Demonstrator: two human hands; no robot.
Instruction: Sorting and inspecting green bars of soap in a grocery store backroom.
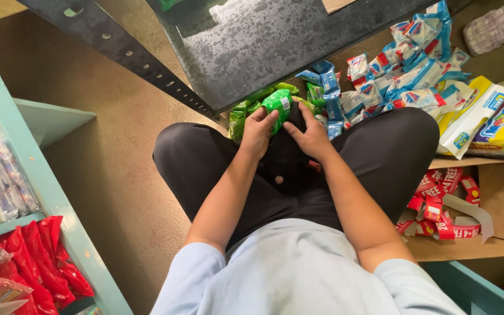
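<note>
The person sits cross-legged on the floor, both hands brought close together just past the knees. The left hand is wrapped around a small green packet, fingers curled over its near edge, so it is clamped on it. The right hand lies just beside it, fingertips touching the packet's right side and resting on the dark trousers; whether it truly grips the packet I cannot tell. More green packets lie on the floor just beyond the hands, with a heap of blue and white packets farther off to the right. Yellow bags sit at the far right edge above a cardboard box of red packets. On the left stands a pale green shelf holding red bags.
</note>
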